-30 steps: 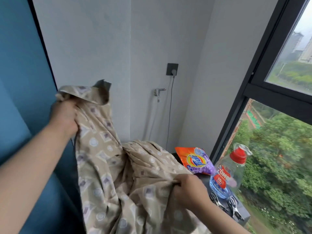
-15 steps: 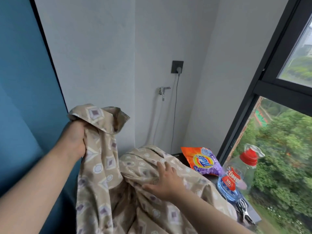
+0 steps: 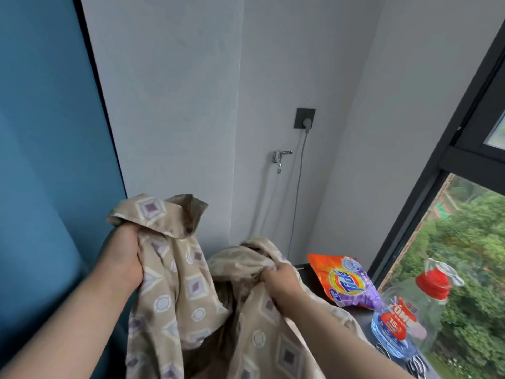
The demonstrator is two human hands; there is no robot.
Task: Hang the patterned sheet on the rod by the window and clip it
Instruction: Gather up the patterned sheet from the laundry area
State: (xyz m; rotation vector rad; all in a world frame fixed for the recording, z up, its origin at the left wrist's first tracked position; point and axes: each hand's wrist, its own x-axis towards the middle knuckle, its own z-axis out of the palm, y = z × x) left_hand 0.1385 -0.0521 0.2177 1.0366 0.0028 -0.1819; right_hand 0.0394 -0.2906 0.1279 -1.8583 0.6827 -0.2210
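The patterned sheet point(image 3: 191, 291) is beige with purple diamonds and white circles. It hangs bunched in front of me. My left hand point(image 3: 123, 258) grips one gathered edge, and a flap of cloth folds over above the fist. My right hand point(image 3: 281, 283) grips another fold of the sheet lower and to the right, over the dark counter. No rod shows in this view. Metal clips point(image 3: 415, 362) lie on the counter at the bottom right, partly behind a bottle.
An orange Tide detergent bag point(image 3: 344, 283) and a clear bottle with a red cap point(image 3: 404, 321) stand on the dark counter point(image 3: 308, 274) by the window point(image 3: 464, 242). A tap point(image 3: 280, 157) and a wall socket point(image 3: 305, 118) with a cord are on the grey wall. A blue panel point(image 3: 41, 160) fills the left.
My right hand went from lying flat on the sheet to gripping a fold of it. My left hand keeps its grip and has dropped lower in view.
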